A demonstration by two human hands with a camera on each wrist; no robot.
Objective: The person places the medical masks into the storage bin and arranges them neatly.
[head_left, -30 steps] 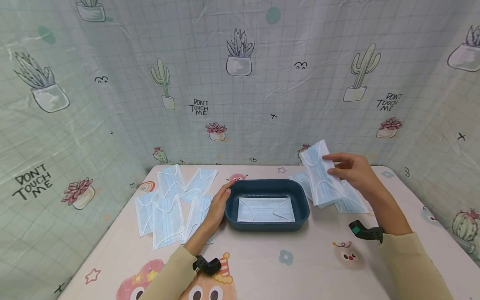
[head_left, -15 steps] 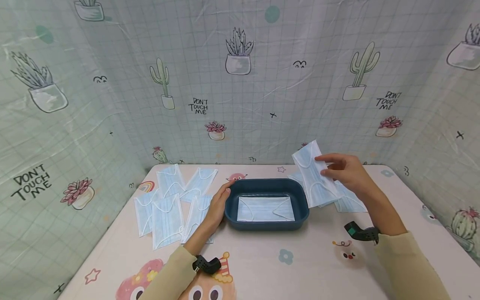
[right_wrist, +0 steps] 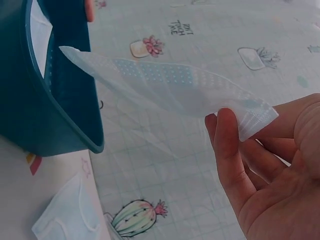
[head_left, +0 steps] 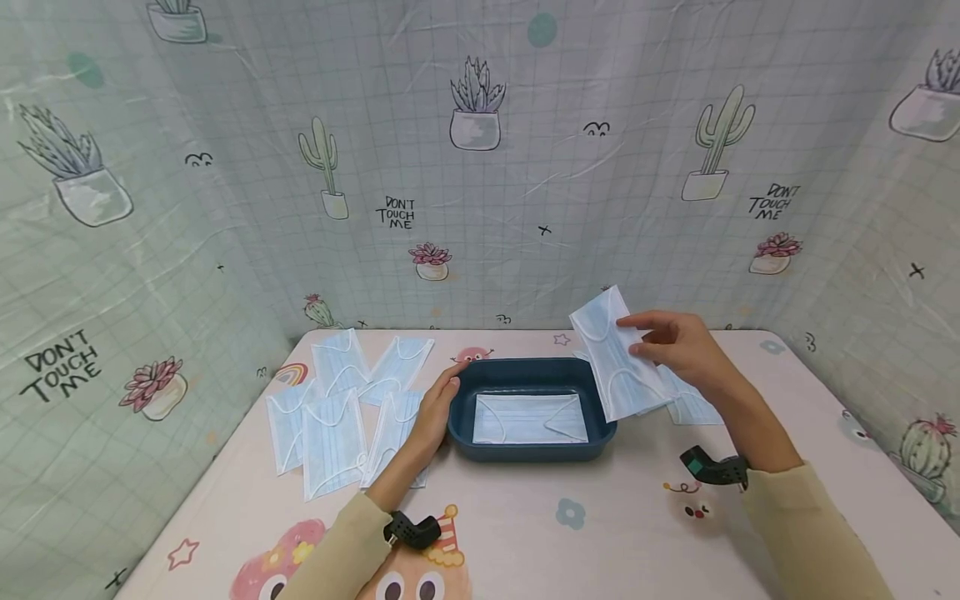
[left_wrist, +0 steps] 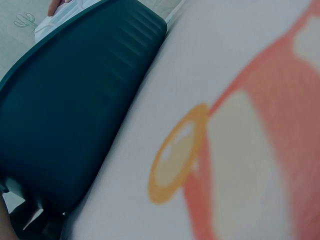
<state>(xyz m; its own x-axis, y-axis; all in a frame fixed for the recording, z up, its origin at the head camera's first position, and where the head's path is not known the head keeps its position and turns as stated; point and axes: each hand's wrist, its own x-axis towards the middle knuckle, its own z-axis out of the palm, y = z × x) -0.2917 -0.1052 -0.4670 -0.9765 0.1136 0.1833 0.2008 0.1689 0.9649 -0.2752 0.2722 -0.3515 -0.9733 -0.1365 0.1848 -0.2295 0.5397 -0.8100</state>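
My right hand pinches a pale blue disposable face mask between thumb and fingers, with its ear loops showing. The mask is tilted, its lower end overlapping the right rim of a dark blue plastic bin in the head view. Seen from the right wrist, the mask appears edge-on and bowed, one end reaching over the bin. Inside the bin another face mask lies flat and lengthwise. My left hand holds the bin's left side, fingers at the far left corner.
Several face masks lie spread and overlapping on the table left of the bin. More face masks lie to its right, partly behind my right hand. A printed curtain encloses the table at the back and sides.
My right hand has moved left with the face mask, bringing it from beside the bin to over its right rim. My left hand and the bin have stayed put.
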